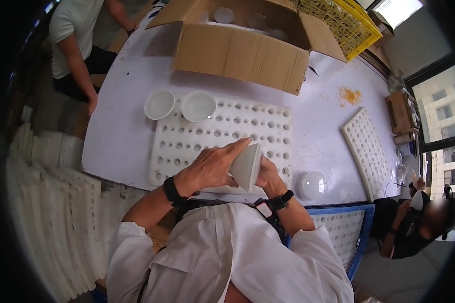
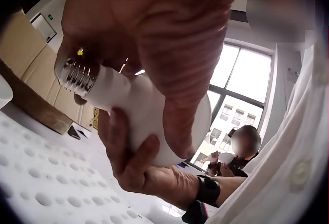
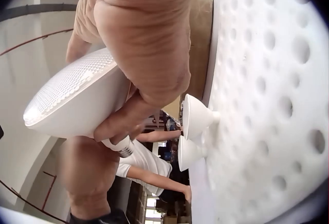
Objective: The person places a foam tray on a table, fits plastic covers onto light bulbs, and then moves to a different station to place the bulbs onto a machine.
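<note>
Two grips work on one thing: the left grip [image 1: 206,168] and the right grip [image 1: 269,178] both grasp the same white reflector bulb [image 1: 244,167], thumbs and fingers against its body. It is held up near the wearer's front, above the near part of a white foam board [image 1: 227,135] full of round holes.

The head view gives only the bulb's pale cone and rim. The left wrist view adds the threaded metal base [image 2: 77,79], close by the left fingers; the right wrist view adds the dimpled lens [image 3: 69,88].

Further out: two more bulbs, a left one [image 1: 160,105] and a right one [image 1: 198,106], side by side at the board's far left corner. From above, just round faces; the right wrist view gives their cone profiles, necks toward the foam.

Right of the board, a clear-faced round lamp [image 1: 312,185] on the counter [image 1: 121,129]. Beyond, an open cardboard box [image 1: 240,55] with round pale items inside; orange bands [image 1: 350,96] in a loose heap; a second holed board [image 1: 366,154].

One person [image 1: 78,45] by the counter's left side; another [image 1: 419,222] at right, holding something white, rounder in the left wrist view.
</note>
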